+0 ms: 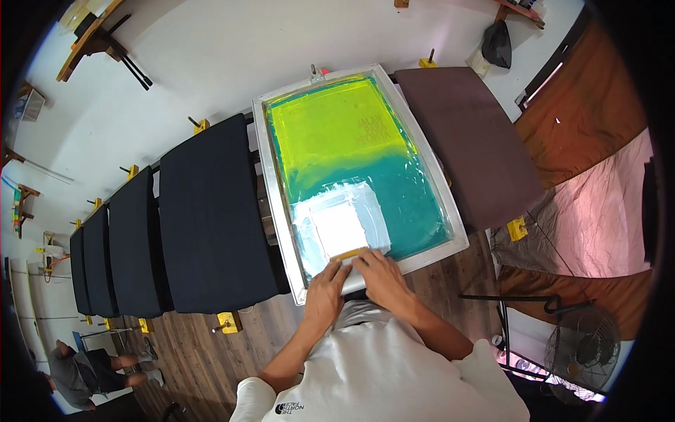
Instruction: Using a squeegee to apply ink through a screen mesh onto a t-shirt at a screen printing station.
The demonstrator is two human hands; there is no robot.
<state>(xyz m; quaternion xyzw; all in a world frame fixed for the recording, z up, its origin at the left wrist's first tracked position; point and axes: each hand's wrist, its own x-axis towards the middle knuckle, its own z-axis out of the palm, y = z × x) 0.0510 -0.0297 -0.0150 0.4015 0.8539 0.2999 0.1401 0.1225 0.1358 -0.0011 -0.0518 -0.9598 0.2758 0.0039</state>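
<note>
Scraper [349, 254], one. Narrow, tan-yellow strip, largely covered by the hands. Place: near end of the screen [436, 254], left of centre, at the near edge of the white paint [341, 228].

Hold: left hand [325, 288] on the left part, right hand [383, 280] close beside on the right part. Fingers drawn together, clamped on the scraper; fingertips partly hidden, exact contact impossible to tell.

Handling, by judgement: probably light, stiff along the grip, perhaps softer along the hidden lower edge. Likely slippery wherever smeared; hardly fragile. Best taken two-handed, toward both ends of the grip, thumbs on the near face, fingers over the far face, clear of wet paint.

White paint, one patch, glossy at the rim, with a bright squarish middle. Probably thick and clinging.

Screen, one, with pale, hard-looking frame [283, 211]. Mesh yellow-green [323, 119] in the far part, teal [415, 218] in the near part. Likely rigid at the frame, taut and easily damaged at the mesh; best gripped by the bars only.

Alongside: dark boards [211, 218], in a row to the left; brown board [467, 141], to the right.
</note>
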